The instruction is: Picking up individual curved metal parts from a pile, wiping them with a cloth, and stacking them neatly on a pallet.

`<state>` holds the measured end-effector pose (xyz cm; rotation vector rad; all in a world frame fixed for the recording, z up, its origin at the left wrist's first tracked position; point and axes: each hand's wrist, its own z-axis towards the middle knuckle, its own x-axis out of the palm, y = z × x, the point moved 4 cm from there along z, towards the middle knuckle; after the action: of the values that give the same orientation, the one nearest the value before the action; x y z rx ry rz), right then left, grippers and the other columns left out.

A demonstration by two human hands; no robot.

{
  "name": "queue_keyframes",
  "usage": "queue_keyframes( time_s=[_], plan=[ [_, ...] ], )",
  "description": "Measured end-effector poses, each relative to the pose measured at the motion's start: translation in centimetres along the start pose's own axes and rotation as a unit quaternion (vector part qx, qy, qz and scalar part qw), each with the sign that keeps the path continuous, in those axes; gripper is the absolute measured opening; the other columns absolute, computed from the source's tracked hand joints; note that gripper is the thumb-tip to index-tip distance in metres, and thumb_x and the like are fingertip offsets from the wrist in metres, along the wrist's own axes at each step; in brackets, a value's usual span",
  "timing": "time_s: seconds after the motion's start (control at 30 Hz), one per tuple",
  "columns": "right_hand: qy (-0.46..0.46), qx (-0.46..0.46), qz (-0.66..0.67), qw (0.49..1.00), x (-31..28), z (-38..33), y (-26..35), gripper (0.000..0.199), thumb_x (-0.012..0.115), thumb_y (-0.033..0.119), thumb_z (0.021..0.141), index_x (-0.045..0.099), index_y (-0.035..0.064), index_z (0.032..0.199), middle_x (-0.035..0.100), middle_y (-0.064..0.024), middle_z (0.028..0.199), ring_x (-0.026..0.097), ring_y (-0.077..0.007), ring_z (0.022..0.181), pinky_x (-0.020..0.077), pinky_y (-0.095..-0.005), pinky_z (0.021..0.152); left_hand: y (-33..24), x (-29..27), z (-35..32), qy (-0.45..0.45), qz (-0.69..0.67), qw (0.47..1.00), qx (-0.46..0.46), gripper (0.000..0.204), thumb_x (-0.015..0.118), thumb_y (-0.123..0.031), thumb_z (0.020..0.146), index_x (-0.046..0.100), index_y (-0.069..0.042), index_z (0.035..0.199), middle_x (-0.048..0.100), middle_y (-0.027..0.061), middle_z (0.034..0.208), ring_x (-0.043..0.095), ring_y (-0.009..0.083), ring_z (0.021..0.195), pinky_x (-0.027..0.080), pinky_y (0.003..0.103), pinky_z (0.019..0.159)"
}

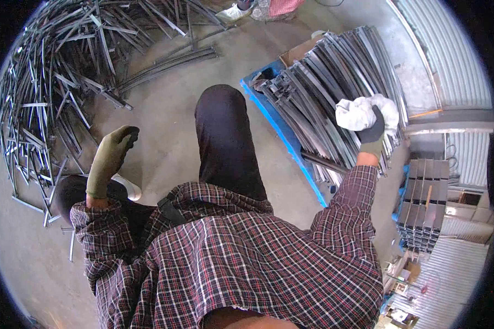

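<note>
My right hand, in a green glove with a dark palm and fingers, is closed on a bunched white cloth. It holds the cloth against or just above a stack of dark metal bars on a blue pallet; whether the cloth touches them I cannot tell. My left hand, gloved the same way, hangs over my left knee, with its fingers loosely bent and nothing visible in them. It is nearest to the large loose heap of metal bars on the left.
Several long bars lie on the concrete floor beside the heap. Another person's shoe shows at the far edge. A second stack of dark bars stands at the right, near a corrugated metal wall.
</note>
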<state>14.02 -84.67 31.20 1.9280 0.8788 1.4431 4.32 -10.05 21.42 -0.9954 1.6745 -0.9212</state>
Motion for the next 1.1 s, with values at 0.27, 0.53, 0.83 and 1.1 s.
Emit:
queue_keyframes(
  time_s=[0.27, 0.53, 0.83, 1.1],
  plan=[
    [-0.101, -0.195, -0.352, 0.910, 1.6, 3.5, 4.0, 0.041, 0.071, 0.027, 0.091, 0.069, -0.0040, 0.118, 0.072, -0.0118, 0.109, 0.070, -0.0245, 0.096, 0.0555, -0.0380, 0.089, -0.7, -0.1, 0.0, -0.001, 0.090, 0.996, 0.025, 0.030, 0.059, -0.018, 0.100, 0.067, 0.002, 0.120, 0.073, 0.0184, 0.106, 0.070, 0.0271, 0.096, 0.052, 0.036, 0.089],
    [-0.163, -0.154, -0.520, 0.824, 6.2, 2.6, 1.6, 0.041, 0.071, 0.026, 0.091, 0.073, -0.0082, 0.113, 0.075, -0.0134, 0.102, 0.070, -0.0219, 0.086, 0.0541, -0.0370, 0.080, -1.2, -0.8, -1.3, -0.014, 0.172, 0.984, 0.045, 0.028, 0.060, -0.020, 0.100, 0.068, 0.001, 0.116, 0.071, 0.0218, 0.110, 0.067, 0.0405, 0.105, 0.052, 0.041, 0.090],
    [-0.117, -0.183, -0.343, 0.914, 6.4, 3.4, 0.3, 0.023, 0.072, 0.013, 0.091, 0.069, 0.0002, 0.110, 0.070, -0.0095, 0.095, 0.068, -0.0244, 0.082, 0.0556, -0.0391, 0.075, -0.5, -0.6, -1.4, -0.005, 0.218, 0.975, 0.034, 0.030, 0.062, -0.017, 0.099, 0.068, 0.002, 0.120, 0.072, 0.0223, 0.115, 0.070, 0.0346, 0.108, 0.052, 0.039, 0.095],
    [-0.181, -0.217, -0.657, 0.699, 9.5, 4.1, -0.1, 0.035, 0.075, 0.026, 0.091, 0.073, -0.0064, 0.105, 0.072, -0.0116, 0.088, 0.065, -0.0182, 0.079, 0.0516, -0.0397, 0.070, -0.9, -1.1, -2.1, -0.019, 0.232, 0.972, 0.042, 0.032, 0.059, -0.028, 0.101, 0.069, -0.001, 0.117, 0.071, 0.0220, 0.112, 0.066, 0.0430, 0.105, 0.052, 0.046, 0.089]
  ],
)
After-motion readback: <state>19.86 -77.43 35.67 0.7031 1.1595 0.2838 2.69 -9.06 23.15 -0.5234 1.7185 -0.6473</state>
